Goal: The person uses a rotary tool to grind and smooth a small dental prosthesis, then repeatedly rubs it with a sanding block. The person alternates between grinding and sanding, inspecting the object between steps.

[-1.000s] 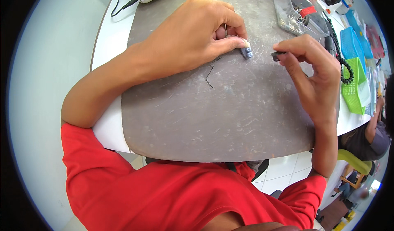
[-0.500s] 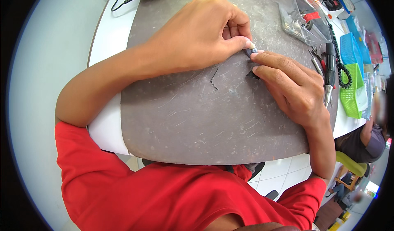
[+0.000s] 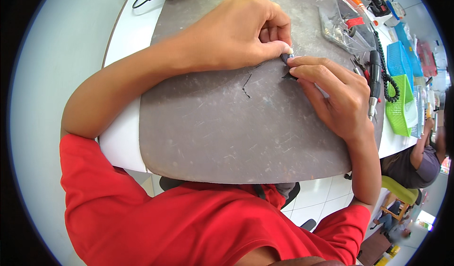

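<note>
Over the far part of a scratched brown-grey mat [image 3: 217, 133], my hands meet at a small dark piece with a shiny, greyish end [image 3: 285, 57]. My left hand [image 3: 236, 34] is closed, its thumb and finger pinching the piece from above. From the right, my right hand [image 3: 338, 91] brings its fingertips together at the piece's near end, and they hide much of it. The piece's exact kind is too small to make out. A black scrap or notch [image 3: 289, 76] shows under the right fingers. Left of it, a thin dark crack [image 3: 246, 86] marks the mat.
A clear plastic box [image 3: 329, 35] with small parts stands at the far right. Beside it lie pliers [image 3: 363, 70] and a black rotary handpiece [image 3: 374, 72] with a coiled cord. Further right are a green basket [image 3: 398, 110], a blue basket [image 3: 399, 60] and a seated person [image 3: 416, 167].
The view has shifted slightly. Both hands stay together at the small piece; its shiny end is now more covered, and my right fingers have shifted a little.
</note>
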A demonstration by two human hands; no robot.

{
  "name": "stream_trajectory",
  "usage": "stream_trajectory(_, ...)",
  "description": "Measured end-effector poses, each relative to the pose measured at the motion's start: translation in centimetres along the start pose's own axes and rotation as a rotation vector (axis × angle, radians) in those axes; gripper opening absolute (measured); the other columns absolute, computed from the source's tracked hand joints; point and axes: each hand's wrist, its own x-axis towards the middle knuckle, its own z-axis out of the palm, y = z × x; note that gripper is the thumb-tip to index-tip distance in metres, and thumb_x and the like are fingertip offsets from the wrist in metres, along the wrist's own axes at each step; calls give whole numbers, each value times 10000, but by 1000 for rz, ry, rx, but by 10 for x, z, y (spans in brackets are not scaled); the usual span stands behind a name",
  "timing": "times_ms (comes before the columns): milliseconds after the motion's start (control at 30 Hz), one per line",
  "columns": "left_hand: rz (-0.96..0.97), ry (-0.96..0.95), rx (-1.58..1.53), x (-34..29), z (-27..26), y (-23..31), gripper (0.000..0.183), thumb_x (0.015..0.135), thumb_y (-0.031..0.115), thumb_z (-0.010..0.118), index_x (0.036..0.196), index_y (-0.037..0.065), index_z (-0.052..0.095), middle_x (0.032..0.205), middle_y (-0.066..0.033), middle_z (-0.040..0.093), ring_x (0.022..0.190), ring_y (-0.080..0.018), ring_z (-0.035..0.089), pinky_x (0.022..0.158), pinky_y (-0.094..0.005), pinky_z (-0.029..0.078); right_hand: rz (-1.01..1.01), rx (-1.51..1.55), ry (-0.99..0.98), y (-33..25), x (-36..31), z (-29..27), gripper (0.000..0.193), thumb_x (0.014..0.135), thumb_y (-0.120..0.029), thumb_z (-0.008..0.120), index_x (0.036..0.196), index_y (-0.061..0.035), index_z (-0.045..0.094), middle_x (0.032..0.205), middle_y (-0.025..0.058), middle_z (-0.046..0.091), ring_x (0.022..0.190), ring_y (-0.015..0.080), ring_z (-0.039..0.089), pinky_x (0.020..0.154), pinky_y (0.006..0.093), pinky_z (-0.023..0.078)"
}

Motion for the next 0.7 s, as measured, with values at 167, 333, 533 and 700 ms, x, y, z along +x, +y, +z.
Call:
stream_trajectory(167, -22, -18, 36, 1, -3, 3, 144, 891, 162, 762, 885, 22, 730, 799, -38, 676, 735, -125, 599, 668, -295, 486, 76, 92, 43, 1, 2, -2, 132, 864, 4, 742, 986, -45, 737, 951, 85, 757, 799, 243, 751, 684, 319, 585)
stream_trajectory(333, -22, -47, 25, 1, -3, -2, 145, 898, 165, 741, 897, 21, 730, 807, -44, 700, 761, -119, 629, 676, -288, 498, 196, 44, 151, 8, 7, -8, 181, 863, 37, 748, 1014, -56, 780, 886, 79, 735, 751, 193, 719, 681, 296, 565)
stream_trajectory(533, -33, -40, 7, 2, -1, -2, 144, 896, 162, 736, 885, 19, 726, 779, -38, 693, 734, -121, 627, 670, -287, 499, 140, -54, 151, 13, 11, -2, 184, 846, 39, 756, 1001, -60, 771, 882, 83, 732, 773, 222, 716, 694, 311, 557)
stream_trajectory(700, -9, -87, -52, 2, -13, 10, 158, 907, 132, 739, 921, -25, 735, 788, -106, 711, 697, -166, 660, 630, -309, 537, 52, -98, 120, 17, 10, 0, 169, 821, 42, 762, 962, -50, 753, 890, 89, 730, 783, 271, 714, 697, 330, 556)
